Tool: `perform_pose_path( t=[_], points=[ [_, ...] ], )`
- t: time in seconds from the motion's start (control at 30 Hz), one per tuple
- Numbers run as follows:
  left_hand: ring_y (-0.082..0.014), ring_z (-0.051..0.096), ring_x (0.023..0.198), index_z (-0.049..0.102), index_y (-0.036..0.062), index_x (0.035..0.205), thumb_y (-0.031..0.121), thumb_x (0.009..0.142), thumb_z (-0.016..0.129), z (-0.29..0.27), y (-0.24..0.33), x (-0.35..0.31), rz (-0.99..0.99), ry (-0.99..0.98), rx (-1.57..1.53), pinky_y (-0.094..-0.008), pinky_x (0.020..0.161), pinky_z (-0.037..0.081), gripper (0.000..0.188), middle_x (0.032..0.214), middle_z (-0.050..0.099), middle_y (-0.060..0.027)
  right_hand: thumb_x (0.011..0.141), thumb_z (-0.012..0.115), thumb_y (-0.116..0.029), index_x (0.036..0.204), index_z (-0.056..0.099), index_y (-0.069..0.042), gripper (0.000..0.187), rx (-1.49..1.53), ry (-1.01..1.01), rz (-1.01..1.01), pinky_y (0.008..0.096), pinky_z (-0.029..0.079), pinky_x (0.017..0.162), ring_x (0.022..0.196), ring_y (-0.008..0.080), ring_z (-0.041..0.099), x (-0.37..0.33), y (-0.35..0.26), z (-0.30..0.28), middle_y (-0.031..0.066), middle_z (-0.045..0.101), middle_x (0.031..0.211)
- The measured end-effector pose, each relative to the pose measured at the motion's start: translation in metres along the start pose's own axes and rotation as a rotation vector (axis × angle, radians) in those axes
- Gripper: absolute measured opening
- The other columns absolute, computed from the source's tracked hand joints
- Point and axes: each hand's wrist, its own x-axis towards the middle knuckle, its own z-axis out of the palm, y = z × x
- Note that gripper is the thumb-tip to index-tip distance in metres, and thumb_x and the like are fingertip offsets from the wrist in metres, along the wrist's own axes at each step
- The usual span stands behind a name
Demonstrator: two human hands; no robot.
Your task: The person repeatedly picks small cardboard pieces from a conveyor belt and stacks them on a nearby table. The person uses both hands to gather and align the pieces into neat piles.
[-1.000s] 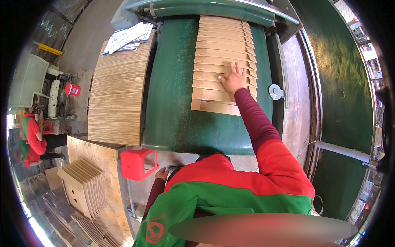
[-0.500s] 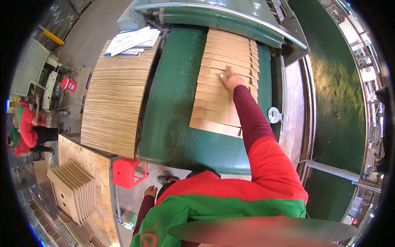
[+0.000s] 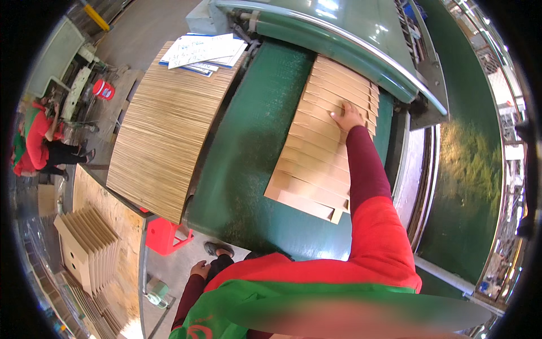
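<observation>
My right hand (image 3: pixel 346 117) is stretched out and lies flat, fingers spread, on a row of overlapping brown cardboard sheets (image 3: pixel 316 164) on the green conveyor belt (image 3: pixel 248 147). The sheets come out from under the green machine housing (image 3: pixel 350 34). My left hand (image 3: pixel 199 269) hangs down by my left leg with nothing in it, above the grey floor near my shoe (image 3: pixel 216 247).
A tall stack of cardboard sheets on edge (image 3: pixel 164 130) stands left of the belt, with white papers (image 3: pixel 206 51) on top. A red stool (image 3: pixel 164 236) is under it. Folded boxes (image 3: pixel 84 240) lie on a wooden pallet at lower left. Another person in red (image 3: pixel 39 135) sits far left.
My right arm has reached further up the belt toward the machine housing, my hand sliding along the cardboard sheets. The view has swung, so the stack and belt appear tilted.
</observation>
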Motion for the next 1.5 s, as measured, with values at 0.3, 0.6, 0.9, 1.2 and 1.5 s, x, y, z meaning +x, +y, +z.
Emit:
perform_pose_path(
  t=[0.3, 0.6, 0.9, 1.2, 1.5],
  points=[
    [-0.0343, 0.064, 0.104, 0.066, 0.0072, 0.117, 0.041, 0.081, 0.064, -0.004, 0.009, -0.018, -0.003, -0.045, 0.018, -0.0411, 0.092, 0.049, 0.050, 0.111, 0.067, -0.0196, 0.089, 0.030, -0.072, 0.150, 0.030, -0.014, 0.084, 0.012, -0.054, 0.205, 0.0589, 0.010, 0.115, 0.145, 0.0277, 0.021, 0.043, 0.005, 0.039, 0.0109, 0.027, 0.156],
    [-0.0296, 0.064, 0.107, 0.059, 0.0030, 0.126, 0.040, 0.081, 0.067, 0.002, -0.012, -0.016, 0.047, -0.106, 0.093, -0.0370, 0.093, 0.050, 0.059, 0.118, 0.064, -0.0202, 0.087, 0.033, -0.074, 0.147, 0.035, -0.013, 0.086, 0.062, 0.048, 0.242, 0.0611, 0.012, 0.114, 0.144, 0.0261, 0.024, -0.001, -0.024, 0.053, 0.0079, 0.031, 0.155],
    [-0.0250, 0.054, 0.120, 0.017, 0.0138, 0.153, 0.043, 0.081, 0.073, 0.054, 0.046, 0.041, 0.040, -0.672, -0.353, -0.0388, 0.097, 0.043, 0.096, 0.134, 0.055, -0.0145, 0.089, 0.032, -0.071, 0.147, 0.033, -0.008, 0.086, 0.062, 0.030, 0.323, 0.0645, 0.012, 0.112, 0.144, 0.0259, 0.024, -0.130, -0.113, 0.072, 0.0090, 0.031, 0.155],
    [-0.0261, 0.061, 0.113, 0.050, 0.0083, 0.129, 0.020, 0.096, 0.055, 0.061, 0.052, 0.001, 0.034, -1.041, -1.295, -0.0450, 0.096, 0.050, 0.035, 0.121, 0.062, -0.0107, 0.089, 0.031, -0.071, 0.148, 0.031, -0.007, 0.087, 0.069, -0.008, 0.407, 0.0634, 0.012, 0.112, 0.145, 0.0259, 0.021, -0.242, -0.195, 0.082, 0.0098, 0.028, 0.155],
    [-0.0302, 0.049, 0.127, 0.038, 0.0069, 0.140, 0.022, 0.101, 0.046, -0.015, 0.149, -0.090, 0.344, -1.091, -1.300, -0.0517, 0.103, 0.043, 0.042, 0.140, 0.048, -0.0134, 0.087, 0.040, -0.071, 0.146, 0.036, -0.013, 0.083, 0.044, 0.079, 0.258, 0.0633, 0.018, 0.110, 0.144, 0.0291, 0.024, -0.257, -0.190, 0.017, 0.0117, 0.024, 0.157]
  ],
)
